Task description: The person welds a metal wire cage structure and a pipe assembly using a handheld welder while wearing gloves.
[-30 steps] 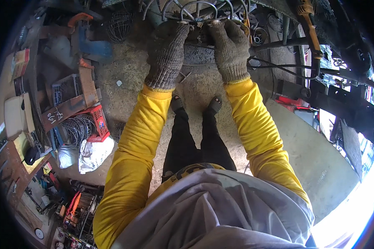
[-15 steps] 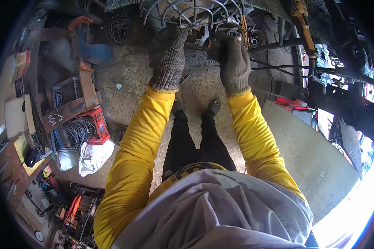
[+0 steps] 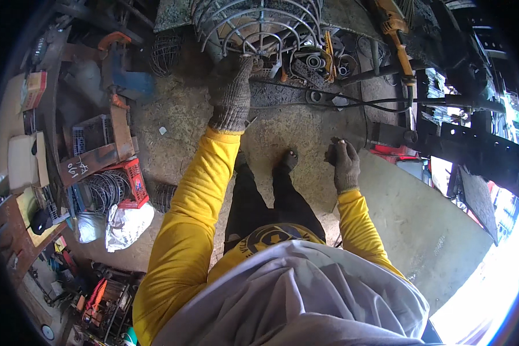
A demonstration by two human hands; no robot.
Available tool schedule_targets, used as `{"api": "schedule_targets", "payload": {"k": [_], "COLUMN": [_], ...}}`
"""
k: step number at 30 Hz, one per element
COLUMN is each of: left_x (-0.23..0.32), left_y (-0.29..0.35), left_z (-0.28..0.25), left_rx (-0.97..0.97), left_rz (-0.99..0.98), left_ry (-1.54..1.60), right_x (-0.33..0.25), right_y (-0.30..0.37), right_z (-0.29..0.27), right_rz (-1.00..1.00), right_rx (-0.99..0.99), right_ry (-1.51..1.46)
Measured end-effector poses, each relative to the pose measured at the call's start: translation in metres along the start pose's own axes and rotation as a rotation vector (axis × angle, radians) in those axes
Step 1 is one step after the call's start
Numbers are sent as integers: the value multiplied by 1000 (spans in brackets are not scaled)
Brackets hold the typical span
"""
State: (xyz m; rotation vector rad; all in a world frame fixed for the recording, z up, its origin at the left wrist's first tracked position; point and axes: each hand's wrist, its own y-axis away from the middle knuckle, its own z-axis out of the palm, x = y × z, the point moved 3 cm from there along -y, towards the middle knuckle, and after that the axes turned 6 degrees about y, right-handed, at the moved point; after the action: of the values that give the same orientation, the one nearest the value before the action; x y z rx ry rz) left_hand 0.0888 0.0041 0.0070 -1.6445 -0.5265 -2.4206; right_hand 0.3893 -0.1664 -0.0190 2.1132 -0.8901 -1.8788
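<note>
At the top of the view, a domed cage of bent metal rods (image 3: 262, 34) leans over the work area. My left hand (image 3: 232, 95), in a grey knit glove, is closed at the cage's lower left rim. Its fingertips meet a rod end there, and the palm side is in dark shadow. My right hand (image 3: 346, 166), gloved alike, is lower down over the floor, apart from the cage. Its fingers look curled, with a dark patch beside them; whether that is the glove's palm or a held thing I cannot make out.
A yellow-orange power tool (image 3: 395, 29) lies at upper right, near dark cables (image 3: 380, 104). Metal rings (image 3: 314, 61) sit under the cage. A large pale sheet (image 3: 421, 225) is at right. Left stand a red crate (image 3: 135, 183), wire coils (image 3: 106, 189) and a white sack (image 3: 130, 226).
My right hand has come away from beneath the cage, down toward my body. My left hand stays at the rim. More of the cage shows now.
</note>
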Motion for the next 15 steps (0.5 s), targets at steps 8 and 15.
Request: {"api": "schedule_targets", "payload": {"k": [8, 15], "left_x": [-5, -1], "left_y": [-5, -6], "left_z": [-10, -15], "left_rx": [-8, -31], "left_rz": [22, 85], "left_ry": [-115, -271], "right_x": [-34, -101], "right_y": [7, -19], "right_z": [-26, -120], "right_rz": [-75, -483], "right_rx": [76, 422], "right_ry": [-16, -105]}}
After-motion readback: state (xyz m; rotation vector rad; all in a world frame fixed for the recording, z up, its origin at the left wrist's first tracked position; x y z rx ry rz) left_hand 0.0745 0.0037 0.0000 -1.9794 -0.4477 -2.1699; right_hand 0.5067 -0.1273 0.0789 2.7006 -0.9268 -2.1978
